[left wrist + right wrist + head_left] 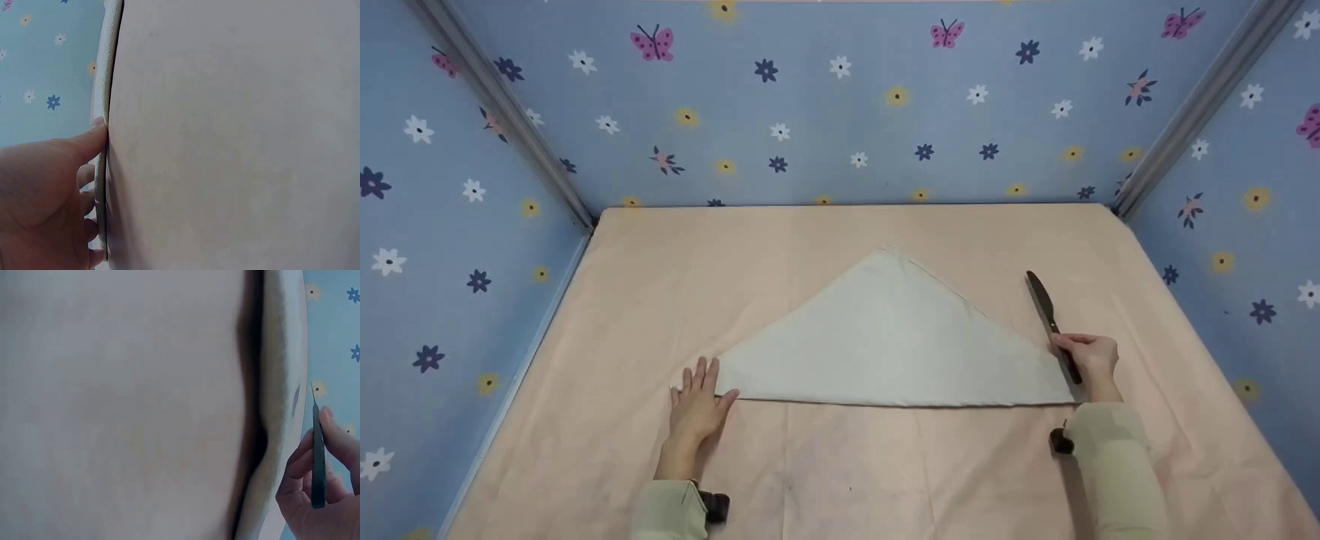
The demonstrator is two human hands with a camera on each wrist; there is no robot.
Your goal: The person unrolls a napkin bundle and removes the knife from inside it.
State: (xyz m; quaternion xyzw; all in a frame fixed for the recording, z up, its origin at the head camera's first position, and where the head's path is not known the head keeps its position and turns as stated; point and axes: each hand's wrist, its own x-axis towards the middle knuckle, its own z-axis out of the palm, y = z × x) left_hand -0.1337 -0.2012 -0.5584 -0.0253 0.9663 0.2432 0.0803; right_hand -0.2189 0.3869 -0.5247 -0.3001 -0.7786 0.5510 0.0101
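Note:
A pale, whitish cloth folded into a triangle (877,337) lies with its long folded edge toward me. My left hand (696,411) rests on its left corner, fingers spread, and in the left wrist view the thumb (93,140) touches the folded edge (103,73). At the cloth's right corner, my right hand (1093,358) pinches the handle of a black table knife (1041,298), whose blade points away from me. The right wrist view shows the knife (318,467) edge-on between thumb and fingers, above the thick fold of cloth (278,371).
A peach cover (840,472) with faint creases lies over the table. Blue panels with flowers and butterflies (825,97) stand at the back and both sides, joined by grey corner posts (1192,105). Small black devices (1062,442) sit at both wrists.

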